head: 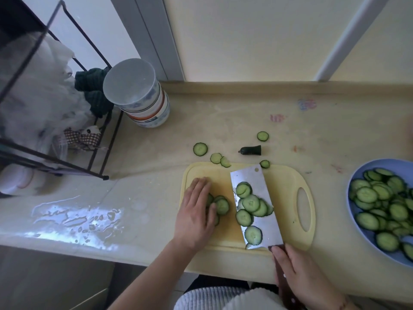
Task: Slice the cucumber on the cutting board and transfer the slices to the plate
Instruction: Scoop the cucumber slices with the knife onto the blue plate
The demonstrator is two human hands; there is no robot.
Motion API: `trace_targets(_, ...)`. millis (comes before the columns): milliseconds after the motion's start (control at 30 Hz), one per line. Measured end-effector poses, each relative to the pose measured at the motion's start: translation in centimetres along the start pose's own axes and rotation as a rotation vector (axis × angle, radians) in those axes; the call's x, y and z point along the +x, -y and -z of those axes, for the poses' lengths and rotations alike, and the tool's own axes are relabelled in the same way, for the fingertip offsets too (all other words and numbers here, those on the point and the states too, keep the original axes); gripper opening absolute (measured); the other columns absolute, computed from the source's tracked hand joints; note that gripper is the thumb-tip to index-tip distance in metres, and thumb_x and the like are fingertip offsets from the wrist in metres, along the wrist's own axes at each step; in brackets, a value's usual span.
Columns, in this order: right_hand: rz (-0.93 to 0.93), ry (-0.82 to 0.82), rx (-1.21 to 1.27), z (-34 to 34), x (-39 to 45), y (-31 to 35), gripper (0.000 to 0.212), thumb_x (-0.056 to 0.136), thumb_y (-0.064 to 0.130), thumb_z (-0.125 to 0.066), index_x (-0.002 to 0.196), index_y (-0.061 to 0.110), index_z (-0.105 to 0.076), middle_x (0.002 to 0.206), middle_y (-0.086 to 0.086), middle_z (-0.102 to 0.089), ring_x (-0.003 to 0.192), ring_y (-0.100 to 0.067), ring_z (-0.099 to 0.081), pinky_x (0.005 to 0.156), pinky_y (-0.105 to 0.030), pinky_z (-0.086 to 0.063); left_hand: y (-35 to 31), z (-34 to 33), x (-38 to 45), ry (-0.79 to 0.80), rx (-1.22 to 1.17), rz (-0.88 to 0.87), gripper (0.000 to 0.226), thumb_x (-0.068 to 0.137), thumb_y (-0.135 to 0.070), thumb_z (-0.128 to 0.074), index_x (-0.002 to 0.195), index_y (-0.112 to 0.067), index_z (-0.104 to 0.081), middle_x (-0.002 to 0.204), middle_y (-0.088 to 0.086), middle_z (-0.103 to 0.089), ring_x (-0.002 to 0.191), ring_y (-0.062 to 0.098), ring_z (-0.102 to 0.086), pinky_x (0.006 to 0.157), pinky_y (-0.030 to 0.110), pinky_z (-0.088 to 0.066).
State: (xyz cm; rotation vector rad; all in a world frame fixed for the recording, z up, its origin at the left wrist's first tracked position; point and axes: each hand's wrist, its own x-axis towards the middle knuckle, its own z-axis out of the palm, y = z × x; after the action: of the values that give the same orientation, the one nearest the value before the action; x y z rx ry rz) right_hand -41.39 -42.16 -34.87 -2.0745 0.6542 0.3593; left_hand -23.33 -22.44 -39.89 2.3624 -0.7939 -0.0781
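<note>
Table (223, 113) is pale yellow and wet at its left front, against a wall. Rack (55, 130) and bowls (143, 101) stand rear left. Board (288, 198) lies at the front edge, long axis left-right; knife (254, 204), blade lying flat and pointing away, carries slices (250, 203). Left hand (196, 211) presses flat on other slices; right hand (301, 274) fingers grip the handle. Plate (357, 182) sits at the right edge.

Counter (223, 121) w/ cutting board (283, 186), plate (357, 173), bowl stack (145, 104), wire rack (67, 130), stray slices (200, 149).

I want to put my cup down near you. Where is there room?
Bare counter lies between the cutting board and the plate, and behind them by the wall. Crowded: loose cucumber slices behind the board; left is a puddle.
</note>
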Motion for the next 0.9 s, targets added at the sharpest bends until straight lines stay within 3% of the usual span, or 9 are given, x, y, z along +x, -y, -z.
trace_targets(67,-0.03,0.042,-0.025,-0.2,0.1,0.4,0.025,0.097,0.034,-0.046,0.08,0.022,-0.059,0.063,0.003,-0.068,0.07,0.006,-0.063,0.07,-0.009,-0.043,-0.6,-0.3,-0.1,-0.002,-0.038,0.045,0.05,0.1,-0.027,-0.041,0.143,-0.004,-0.049,0.154,0.005,-0.043,0.149,0.022,-0.029,0.123,0.036,-0.024)
trace_targets(200,-0.024,0.073,-0.098,-0.3,0.4,1.0,0.033,0.095,0.045,-0.036,0.072,0.025,-0.047,0.066,0.006,-0.062,0.071,-0.006,-0.062,0.075,-0.028,-0.047,-1.7,-0.6,0.0,-0.031,-0.103,0.137,0.05,0.099,-0.027,-0.039,0.142,-0.003,-0.05,0.152,0.005,-0.044,0.147,0.018,-0.03,0.123,0.025,-0.018)
trace_targets(333,-0.004,0.108,-0.156,-0.7,0.8,1.7,0.036,0.099,0.042,-0.037,0.068,0.025,-0.042,0.065,0.01,-0.054,0.065,-0.003,-0.05,0.066,-0.023,-0.037,-2.8,-0.8,-0.2,-0.019,-0.144,0.167,0.05,0.1,-0.029,-0.039,0.143,-0.004,-0.048,0.153,0.006,-0.042,0.146,0.019,-0.032,0.122,0.023,-0.018)
trace_targets(500,-0.048,0.167,-0.159,-1.1,1.2,2.3,0.043,0.098,0.049,-0.03,0.079,0.016,-0.05,0.074,0.001,-0.059,0.077,-0.014,-0.064,0.074,-0.03,-0.047,-4.0,-0.9,0.1,0.018,-0.185,0.18,0.056,0.102,-0.038,-0.037,0.151,-0.009,-0.04,0.159,0.002,-0.033,0.148,0.014,-0.026,0.122,0.033,-0.023)
trace_targets(700,-0.034,0.215,-0.168,-1.0,1.7,3.1,0.046,0.098,0.05,-0.029,0.082,0.015,-0.054,0.073,0.002,-0.059,0.074,-0.013,-0.063,0.071,-0.029,-0.047,-4.5,-0.6,0.2,-0.026,-0.327,0.268,0.061,0.099,-0.042,-0.037,0.153,-0.014,-0.036,0.16,-0.012,-0.024,0.149,0.0,-0.018,0.119,0.015,-0.015)
trace_targets(900,0.018,0.237,-0.158,-1.9,2.1,3.6,0.045,0.096,0.053,-0.028,0.075,0.019,-0.049,0.071,-0.001,-0.058,0.07,-0.013,-0.058,0.07,-0.03,-0.045,-4.4,-0.6,0.0,-0.035,-0.383,0.237,0.062,0.097,-0.04,-0.046,0.152,-0.012,-0.039,0.162,-0.006,-0.028,0.151,0.005,-0.018,0.122,0.025,-0.02)
